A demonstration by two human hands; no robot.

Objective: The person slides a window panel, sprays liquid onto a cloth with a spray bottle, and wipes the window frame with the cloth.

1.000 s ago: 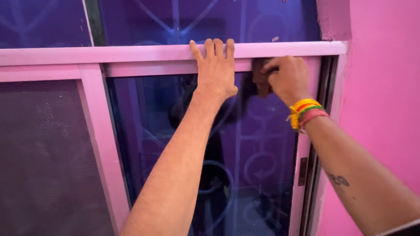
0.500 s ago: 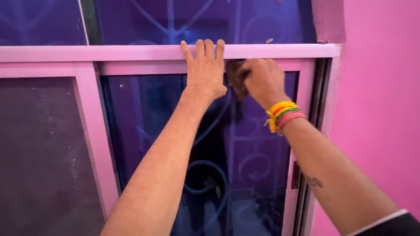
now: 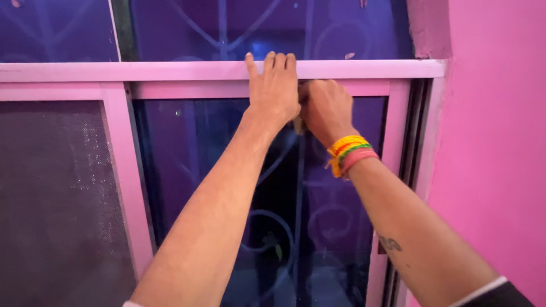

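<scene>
- Nearest the camera, two bare forearms rise from the bottom edge of the view toward the window; the right one carries a small dark tattoo [image 3: 390, 244] and, at the wrist, a stack of thread wristbands [image 3: 348, 153] in yellow, orange, green and pink.
- The left hand [image 3: 274, 91] lies flat and open against the pink window frame [image 3: 170, 71], palm to the frame — its fingertips are hooked over the top edge of the horizontal rail, roughly at the middle of the rail's length.
- The right hand [image 3: 324, 108] is curled shut just beside the left, touching it, knuckles toward the camera; it is pressed to the top edge of the blue glass pane [image 3: 216, 170], right under the rail.
- A small brownish cloth [image 3: 298, 124] shows only as a sliver at the gap between the two hands — most of it is hidden inside the right fist, so its shape cannot be told.
- To the left of the pane, past a pink upright, a dark mesh screen [image 3: 57, 193] fills the left-hand panel.
- At the right edge of the frame a dark sliding track [image 3: 410, 142] runs upright, and beyond it stands the pink wall [image 3: 495, 159].
- Farthest off, behind the glass, the curved bars of a metal grille [image 3: 267, 227] show through in blue.
</scene>
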